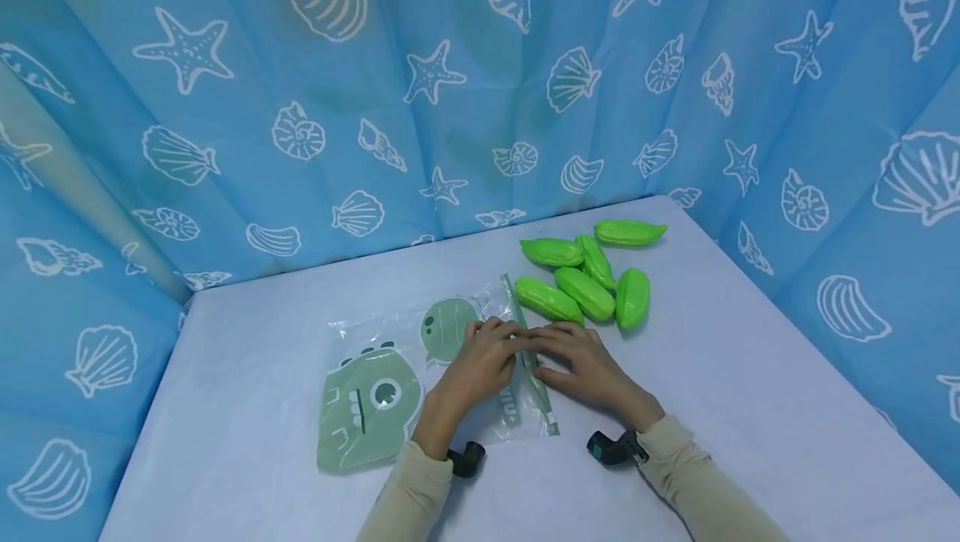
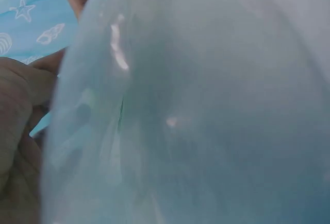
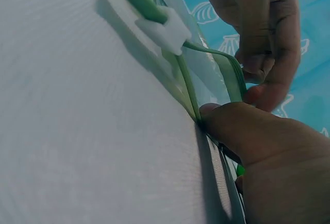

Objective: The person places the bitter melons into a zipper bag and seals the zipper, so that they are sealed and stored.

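"How will that slider bag (image 1: 408, 375) handle?"

"Light and limp, I'd judge, with slippery film. The green zip band (image 1: 542, 398) looks stiffest, so take it by its lips, clear of the white slider (image 3: 172, 33)."

"What are the hands doing?"

"Left hand (image 1: 483, 358) and right hand (image 1: 583, 363) each pinch the band; its lips stand parted near the slider."

"And where's the bag?"

"On the white-covered bench (image 1: 240, 417), just beside the bright green gourds (image 1: 585, 293). It's clear, glossy and creased, printed with a one-eyed green monster (image 1: 371, 409)."
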`<action>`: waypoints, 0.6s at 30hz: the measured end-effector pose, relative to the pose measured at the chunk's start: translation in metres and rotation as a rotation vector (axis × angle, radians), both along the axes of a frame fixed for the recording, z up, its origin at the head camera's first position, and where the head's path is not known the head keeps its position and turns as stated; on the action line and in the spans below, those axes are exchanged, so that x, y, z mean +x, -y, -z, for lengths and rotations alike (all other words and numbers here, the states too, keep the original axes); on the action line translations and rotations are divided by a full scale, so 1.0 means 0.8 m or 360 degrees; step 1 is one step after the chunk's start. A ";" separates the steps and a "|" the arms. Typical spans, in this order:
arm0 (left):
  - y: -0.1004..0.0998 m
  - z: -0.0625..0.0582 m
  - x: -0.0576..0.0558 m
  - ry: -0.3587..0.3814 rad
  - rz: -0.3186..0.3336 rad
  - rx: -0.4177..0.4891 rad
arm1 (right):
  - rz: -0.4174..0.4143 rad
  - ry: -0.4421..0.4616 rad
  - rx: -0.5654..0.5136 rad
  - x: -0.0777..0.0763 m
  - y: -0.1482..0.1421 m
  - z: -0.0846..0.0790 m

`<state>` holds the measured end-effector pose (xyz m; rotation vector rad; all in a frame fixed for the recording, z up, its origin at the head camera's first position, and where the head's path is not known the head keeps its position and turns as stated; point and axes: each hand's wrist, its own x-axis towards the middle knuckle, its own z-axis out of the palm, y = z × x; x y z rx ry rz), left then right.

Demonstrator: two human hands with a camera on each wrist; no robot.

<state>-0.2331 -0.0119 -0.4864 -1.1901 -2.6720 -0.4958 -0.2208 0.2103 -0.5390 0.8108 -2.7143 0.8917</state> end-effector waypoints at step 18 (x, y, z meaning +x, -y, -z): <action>0.015 -0.025 0.004 -0.0037 -0.0027 -0.0078 | -0.0013 -0.0005 0.0023 0.004 0.000 -0.003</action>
